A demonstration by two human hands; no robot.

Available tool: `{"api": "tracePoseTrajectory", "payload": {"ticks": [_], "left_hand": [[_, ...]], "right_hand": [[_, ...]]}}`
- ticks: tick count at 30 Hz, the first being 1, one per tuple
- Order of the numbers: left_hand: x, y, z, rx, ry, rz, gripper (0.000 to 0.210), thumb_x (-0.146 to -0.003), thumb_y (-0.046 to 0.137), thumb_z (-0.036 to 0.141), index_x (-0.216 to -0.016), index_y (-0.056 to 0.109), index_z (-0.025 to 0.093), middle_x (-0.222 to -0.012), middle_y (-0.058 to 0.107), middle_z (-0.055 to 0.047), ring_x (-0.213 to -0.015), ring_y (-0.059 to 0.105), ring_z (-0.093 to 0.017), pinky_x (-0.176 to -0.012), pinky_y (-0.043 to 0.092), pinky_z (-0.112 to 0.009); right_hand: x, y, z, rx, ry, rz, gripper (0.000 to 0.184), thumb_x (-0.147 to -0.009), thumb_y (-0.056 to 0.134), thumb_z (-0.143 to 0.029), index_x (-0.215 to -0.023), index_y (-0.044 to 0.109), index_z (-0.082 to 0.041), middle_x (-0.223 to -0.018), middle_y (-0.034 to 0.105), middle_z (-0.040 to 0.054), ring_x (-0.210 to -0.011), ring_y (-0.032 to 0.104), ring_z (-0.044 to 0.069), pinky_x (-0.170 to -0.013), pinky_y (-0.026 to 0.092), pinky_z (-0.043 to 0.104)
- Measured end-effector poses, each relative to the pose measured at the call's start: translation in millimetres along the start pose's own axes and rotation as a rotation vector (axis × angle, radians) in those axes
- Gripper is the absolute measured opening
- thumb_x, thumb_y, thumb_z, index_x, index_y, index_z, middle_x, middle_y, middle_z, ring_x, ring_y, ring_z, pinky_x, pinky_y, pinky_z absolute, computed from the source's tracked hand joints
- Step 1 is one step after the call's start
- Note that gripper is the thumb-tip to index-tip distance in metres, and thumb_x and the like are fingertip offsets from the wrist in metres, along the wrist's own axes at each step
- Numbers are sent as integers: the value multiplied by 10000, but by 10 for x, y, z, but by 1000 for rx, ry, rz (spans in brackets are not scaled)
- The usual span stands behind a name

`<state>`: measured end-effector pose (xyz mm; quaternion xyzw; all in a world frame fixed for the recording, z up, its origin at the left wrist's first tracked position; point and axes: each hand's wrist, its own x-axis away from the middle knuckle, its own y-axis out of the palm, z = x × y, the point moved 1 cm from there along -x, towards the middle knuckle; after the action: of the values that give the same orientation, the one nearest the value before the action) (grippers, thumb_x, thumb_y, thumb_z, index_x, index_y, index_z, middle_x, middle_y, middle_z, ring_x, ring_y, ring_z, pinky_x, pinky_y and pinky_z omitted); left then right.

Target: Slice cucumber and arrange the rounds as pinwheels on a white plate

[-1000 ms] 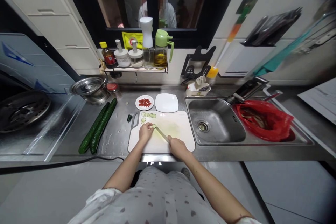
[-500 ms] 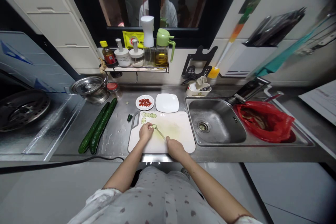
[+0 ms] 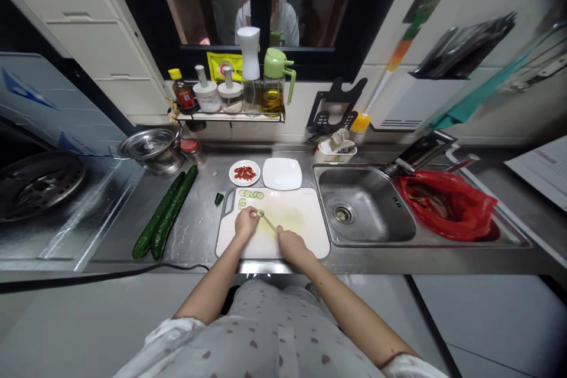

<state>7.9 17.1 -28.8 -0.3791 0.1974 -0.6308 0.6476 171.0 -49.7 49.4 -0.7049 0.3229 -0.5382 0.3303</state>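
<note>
My left hand [image 3: 247, 223] pinches a small round cucumber slice [image 3: 260, 213] over the white cutting board [image 3: 305, 236]. In my right hand [image 3: 293, 246] is the handle of a thin knife [image 3: 270, 224], its tip touching the slice. Several pale cucumber slices [image 3: 251, 194] lie at the board's upper left. Two long whole cucumbers [image 3: 173, 212] rest on the steel counter to the left, and a dark green cucumber end [image 3: 218, 199] sits beside the board's handle. Behind the board stand a plate of chopped red pieces [image 3: 245, 173] and a white square plate [image 3: 282, 173].
A steel sink [image 3: 367, 207] adjoins the board on the right, with a red plastic bag [image 3: 447, 204] beyond it. A lidded pot [image 3: 153, 150] stands back left. Bottles and jars fill a wall rack [image 3: 239, 117]. A black cord [image 3: 133, 272] runs along the counter's front edge.
My right hand has moved slightly left with the knife, toward the slice. My left hand stays in nearly the same place.
</note>
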Motion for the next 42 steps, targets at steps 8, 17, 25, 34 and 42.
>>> {"api": "tracePoseTrajectory", "payload": {"ticks": [8,17,25,34,42], "left_hand": [[8,-9,13,2,-8,-2,187,-739,622,207,-922,658,225,-790,655,-1,-762,592,-146,-652,385,-228],[33,-21,41,5,-11,9,168,-747,620,210,-913,651,221,-782,646,0,-767,594,-147,-653,386,-229],[72,20,46,-8,-9,56,190,-786,616,287,-958,618,207,-834,638,-17,-802,593,-155,-705,397,-243],[59,30,37,-23,10,50,172,-786,611,259,-951,627,214,-849,635,-22,-833,593,-163,-729,395,-246],[65,12,51,-24,8,37,163,-790,606,264,-943,625,215,-846,630,-22,-828,594,-166,-723,394,-252]], "right_hand": [[-80,6,-16,0,1,0,346,-832,400,-45,-1168,438,-122,-1010,653,172,-979,632,244,-758,451,317],[-94,-10,-6,-10,-4,-9,333,-839,407,-56,-1163,443,-127,-1004,654,168,-977,633,242,-755,450,311],[-109,-2,5,0,-19,-10,347,-829,382,-48,-1162,444,-120,-1016,652,168,-965,634,257,-735,452,322],[-110,-23,-24,-4,-2,-15,327,-842,388,-51,-1152,448,-138,-1016,656,164,-981,633,235,-754,442,305],[-140,-26,21,41,-43,25,344,-861,336,-38,-1168,461,-129,-995,671,162,-961,648,233,-744,462,309]]}}
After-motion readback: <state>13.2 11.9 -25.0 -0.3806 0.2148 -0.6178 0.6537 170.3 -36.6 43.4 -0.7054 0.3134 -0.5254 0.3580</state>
